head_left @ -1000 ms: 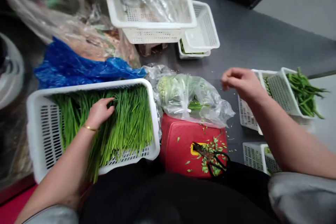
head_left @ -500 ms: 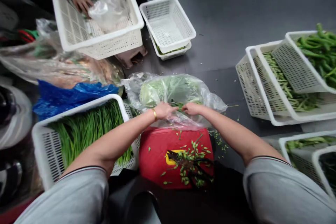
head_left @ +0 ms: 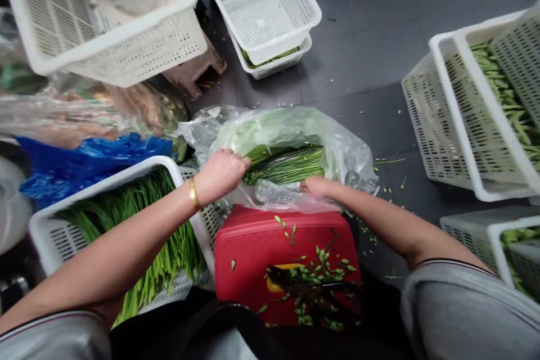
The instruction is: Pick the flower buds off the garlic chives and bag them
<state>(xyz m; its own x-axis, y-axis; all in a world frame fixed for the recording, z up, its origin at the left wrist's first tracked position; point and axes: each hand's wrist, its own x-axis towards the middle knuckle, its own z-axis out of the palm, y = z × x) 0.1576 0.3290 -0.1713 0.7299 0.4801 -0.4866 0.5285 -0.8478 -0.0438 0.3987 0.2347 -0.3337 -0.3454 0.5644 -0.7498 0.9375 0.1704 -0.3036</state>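
Holding the edge of a clear plastic bag (head_left: pixel 352 166), the left hand (head_left: pixel 221 175) curls its fingers (head_left: pixel 238 158) and the right hand (head_left: pixel 317 184) pinches the plastic; a bundle of green chives (head_left: pixel 284 164) lies inside, just above a red board (head_left: pixel 248 253).

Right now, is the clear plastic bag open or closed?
Open: the clear plastic bag gapes at its mouth, showing bundled green stems inside, beside the right hand.
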